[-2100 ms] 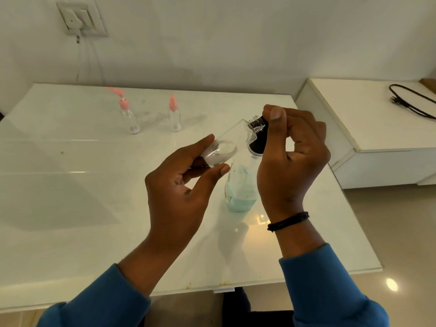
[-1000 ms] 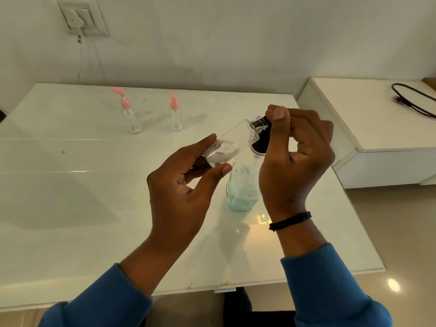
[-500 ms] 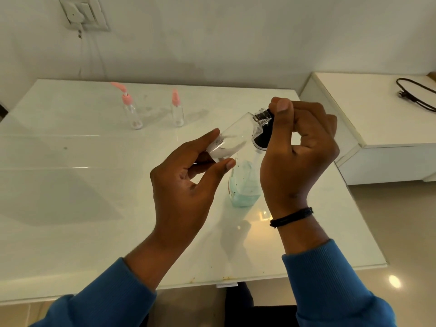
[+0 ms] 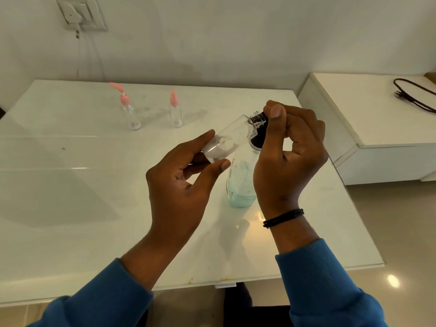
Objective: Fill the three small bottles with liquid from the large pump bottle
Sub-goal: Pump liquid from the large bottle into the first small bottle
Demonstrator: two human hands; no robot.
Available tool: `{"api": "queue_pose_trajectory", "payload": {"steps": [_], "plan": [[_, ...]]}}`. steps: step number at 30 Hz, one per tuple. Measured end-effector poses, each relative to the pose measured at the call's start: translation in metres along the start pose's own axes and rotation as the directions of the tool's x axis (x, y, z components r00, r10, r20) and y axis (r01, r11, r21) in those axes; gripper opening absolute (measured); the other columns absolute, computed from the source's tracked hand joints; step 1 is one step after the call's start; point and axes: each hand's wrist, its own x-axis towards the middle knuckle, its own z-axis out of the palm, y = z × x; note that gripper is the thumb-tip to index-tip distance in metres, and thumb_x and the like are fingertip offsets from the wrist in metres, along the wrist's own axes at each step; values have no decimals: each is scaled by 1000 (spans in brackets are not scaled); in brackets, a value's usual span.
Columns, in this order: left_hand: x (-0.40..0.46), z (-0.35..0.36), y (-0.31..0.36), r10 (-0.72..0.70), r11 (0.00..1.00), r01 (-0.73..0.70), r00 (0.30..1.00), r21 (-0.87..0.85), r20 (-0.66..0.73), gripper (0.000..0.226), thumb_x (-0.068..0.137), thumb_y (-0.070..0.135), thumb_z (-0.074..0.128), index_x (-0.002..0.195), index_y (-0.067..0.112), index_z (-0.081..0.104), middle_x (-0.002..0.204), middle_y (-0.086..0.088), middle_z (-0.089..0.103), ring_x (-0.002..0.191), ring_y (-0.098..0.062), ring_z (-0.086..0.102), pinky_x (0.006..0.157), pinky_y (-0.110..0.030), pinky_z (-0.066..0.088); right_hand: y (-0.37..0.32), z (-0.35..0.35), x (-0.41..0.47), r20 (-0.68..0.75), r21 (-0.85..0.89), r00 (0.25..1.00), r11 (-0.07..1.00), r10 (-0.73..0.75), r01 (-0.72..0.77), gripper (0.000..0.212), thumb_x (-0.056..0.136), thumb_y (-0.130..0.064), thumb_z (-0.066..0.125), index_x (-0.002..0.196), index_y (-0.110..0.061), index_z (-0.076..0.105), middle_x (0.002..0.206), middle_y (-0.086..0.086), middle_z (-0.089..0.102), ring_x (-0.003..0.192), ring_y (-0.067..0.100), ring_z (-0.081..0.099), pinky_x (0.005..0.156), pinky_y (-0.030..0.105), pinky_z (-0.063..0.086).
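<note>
Tilting unchanged, the small bottle [image 4: 226, 138] is pinched by the left hand [image 4: 181, 185] at the pump [image 4: 258, 131], pressed by the curled right hand [image 4: 287, 156], near the table's [image 4: 70, 208] right edge; filling continues.

A plain home room: a glossy white glass-topped table [image 4: 70, 185] stands against a bare white wall, a white wall switch plate [image 4: 81, 14] above it, a low white cabinet [image 4: 377, 128] just right of it.
</note>
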Motion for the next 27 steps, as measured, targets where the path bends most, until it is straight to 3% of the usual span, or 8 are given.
{"api": "queue_pose_trajectory", "payload": {"steps": [8,19,23,27], "plan": [[0,1,2,8,1000,-8,1000,-8,6,45,85,20,80,128,16,65,122,13,68,111,1,68,87,-15,57,-1,-3,6,-9,-33,999,999,-41,41,22,100,-14,62,88,-5,78,88,1,75,77,30,63,75,24,39],[1,-1,4,9,1000,-9,1000,-11,6,44,85,22,79,127,18,64,121,17,66,109,3,68,87,-13,55,-1,-3,6,11,-37,999,998,-46,46,23,101,-15,61,88,-6,78,89,1,75,80,24,64,72,35,45],[1,-1,3,-1,1000,1,1000,-7,-2,45,84,22,80,127,15,67,120,14,69,108,-1,69,87,-13,55,3,-2,1,11,-9,1000,1000,-16,16,23,102,-16,60,91,-6,77,92,1,75,84,15,62,71,48,50],[0,0,2,6,1000,-6,1000,-12,12,46,85,22,79,128,12,67,123,12,69,111,0,69,88,-14,56,3,-4,8,17,-38,999,999,-38,38,25,101,-17,61,88,-6,78,88,1,75,80,26,63,70,38,44]]}}
